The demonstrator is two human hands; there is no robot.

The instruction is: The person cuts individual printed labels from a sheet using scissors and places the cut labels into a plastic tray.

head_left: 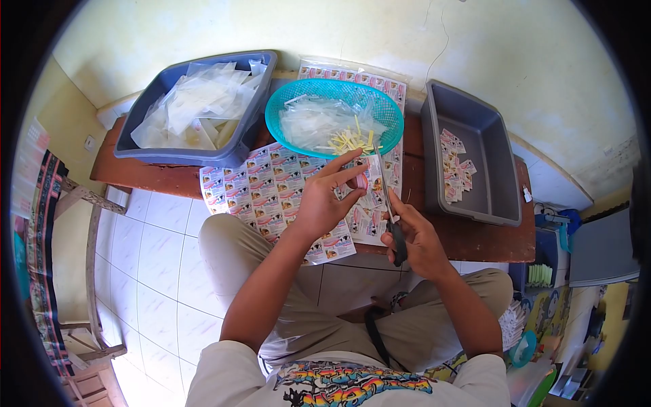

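My left hand (330,193) pinches a small printed label (363,182) between thumb and fingers. In my right hand (416,237) is a pair of scissors (398,243) with dark handles, its blades pointing up beside the label. Whether the blades touch the label I cannot tell. Just beyond the hands stands a turquoise mesh basket (273,125), holding clear plastic pieces (319,122) and thin yellow strips (352,140). Under the hands and basket lie printed label sheets (261,183).
A blue-grey tub (196,157) of translucent plastic bags (203,102) stands on the left. On the right, a grey tub (485,169) contains several cut labels (456,166). All rest on a low brown wooden table (413,176) against the wall; my crossed legs are at its front edge.
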